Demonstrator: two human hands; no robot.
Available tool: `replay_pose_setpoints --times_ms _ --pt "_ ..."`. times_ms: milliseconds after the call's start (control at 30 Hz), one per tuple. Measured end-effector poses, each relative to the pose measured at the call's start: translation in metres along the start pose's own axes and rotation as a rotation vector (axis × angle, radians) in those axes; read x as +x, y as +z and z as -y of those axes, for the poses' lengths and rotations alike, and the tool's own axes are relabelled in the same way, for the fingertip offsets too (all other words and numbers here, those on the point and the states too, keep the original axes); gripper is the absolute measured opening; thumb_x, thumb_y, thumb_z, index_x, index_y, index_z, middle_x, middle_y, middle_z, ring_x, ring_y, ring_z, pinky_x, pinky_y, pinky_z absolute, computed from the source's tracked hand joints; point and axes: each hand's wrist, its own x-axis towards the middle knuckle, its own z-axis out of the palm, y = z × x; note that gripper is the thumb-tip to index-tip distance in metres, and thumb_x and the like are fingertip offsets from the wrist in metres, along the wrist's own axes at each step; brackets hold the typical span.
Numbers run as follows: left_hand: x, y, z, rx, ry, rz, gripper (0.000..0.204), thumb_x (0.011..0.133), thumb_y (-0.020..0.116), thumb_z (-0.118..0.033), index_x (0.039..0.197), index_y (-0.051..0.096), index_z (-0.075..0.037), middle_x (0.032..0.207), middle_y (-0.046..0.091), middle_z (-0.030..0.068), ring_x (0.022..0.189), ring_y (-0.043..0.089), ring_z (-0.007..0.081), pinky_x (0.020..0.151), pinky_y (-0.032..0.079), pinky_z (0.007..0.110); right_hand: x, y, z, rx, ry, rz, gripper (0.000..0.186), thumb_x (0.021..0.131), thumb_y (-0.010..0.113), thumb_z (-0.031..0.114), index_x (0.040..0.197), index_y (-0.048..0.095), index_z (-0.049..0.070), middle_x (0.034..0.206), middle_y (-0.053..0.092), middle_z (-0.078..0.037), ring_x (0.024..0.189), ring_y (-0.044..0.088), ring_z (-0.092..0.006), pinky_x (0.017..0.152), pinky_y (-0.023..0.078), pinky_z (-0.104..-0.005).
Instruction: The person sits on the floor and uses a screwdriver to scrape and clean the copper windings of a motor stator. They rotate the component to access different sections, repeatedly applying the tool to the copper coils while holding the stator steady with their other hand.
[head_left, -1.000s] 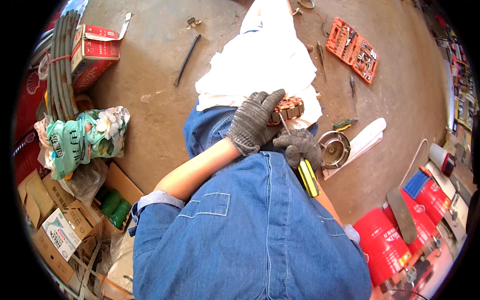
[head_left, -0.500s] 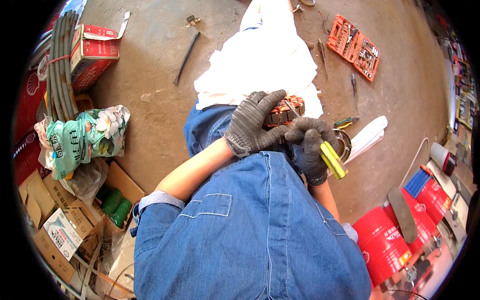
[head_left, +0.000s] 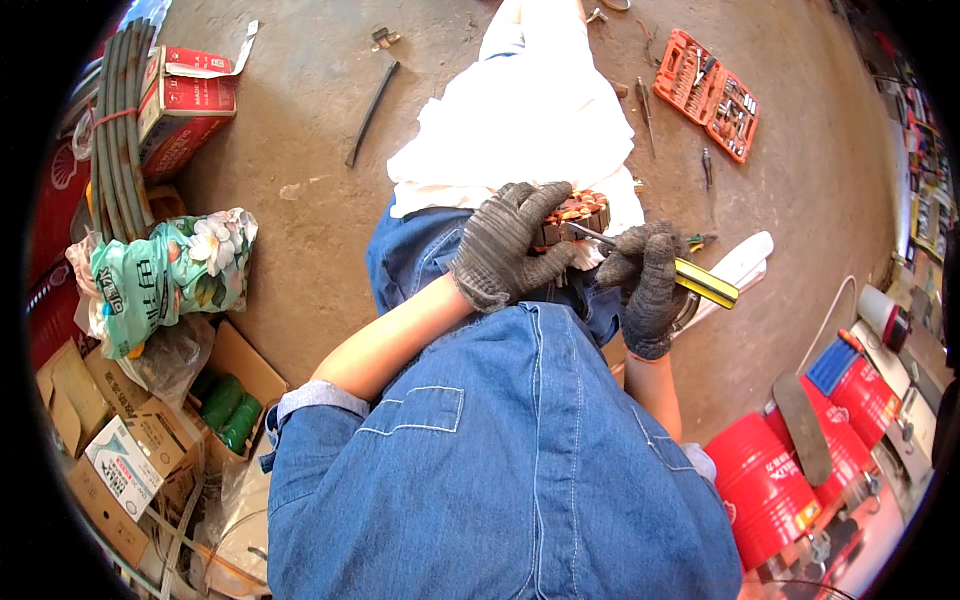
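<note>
White cloth (head_left: pixel 510 130) spreads beyond the gloved left hand (head_left: pixel 505 247) and gloved right hand (head_left: pixel 650 290). A copper-wound stator (head_left: pixel 585 212) sits at the cloth's near edge, grasped by the left fingers. The right fingers grip a yellow-and-black screwdriver (head_left: pixel 708 284), its tip directed at the stator; contact cannot be discerned.

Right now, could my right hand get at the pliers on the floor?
Probably not straight away: your right hand is gripping the yellow-handled screwdriver, so it would likely need freeing first. The pliers are partly hidden behind it, but their visible part looks uncovered.
</note>
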Motion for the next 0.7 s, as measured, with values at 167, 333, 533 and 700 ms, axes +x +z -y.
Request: replay_pose_setpoints --times_ms 167,333,533,700 --pt "0.001 0.001 0.001 0.016 0.033 -0.019 0.068 0.073 0.079 -0.028 0.132 0.054 -0.005 0.100 0.062 0.0173 0.087 0.061 0.0347 0.077 0.050 0.043 0.003 -0.001 0.000 0.016 -0.022 0.099 0.028 0.101 0.053 0.028 0.091 0.059 0.003 0.073 0.059 -0.002 0.056 0.056 -0.0083 0.052 0.047 -0.0234" --pt "0.001 0.001 0.000 0.033 0.005 -0.008 0.072 0.070 0.081 -0.028 0.133 0.053 -0.006 0.100 0.062 0.0169 0.089 0.061 0.0351 0.078 0.051 0.043 0.010 0.002 -0.002 -0.017 0.001 0.089 0.027 0.101 0.053 0.025 0.087 0.059 0.004 0.075 0.059 -0.002 0.059 0.052 -0.0075 0.053 0.044 -0.0231" --pt "0.000 0.001 0.001 0.007 -0.037 0.046 0.075 0.072 0.079 -0.038 0.135 0.050 -0.008 0.109 0.060 0.0180 0.099 0.058 0.0366 0.084 0.049 0.046 0.025 -0.011 -0.025 -0.100 -0.017 0.001 0.027 0.102 0.052 0.024 0.089 0.061 0.002 0.079 0.060 -0.003 0.070 0.054 -0.0111 0.063 0.046 -0.0270" --pt "0.001 0.001 0.003 0.045 0.024 -0.003 0.074 0.071 0.081 -0.031 0.135 0.052 -0.007 0.100 0.061 0.0165 0.089 0.060 0.0344 0.078 0.050 0.043 0.031 -0.016 -0.037 -0.006 0.025 -0.056 0.033 0.102 0.051 0.030 0.087 0.062 0.003 0.073 0.059 -0.003 0.063 0.052 -0.0103 0.057 0.043 -0.0263"
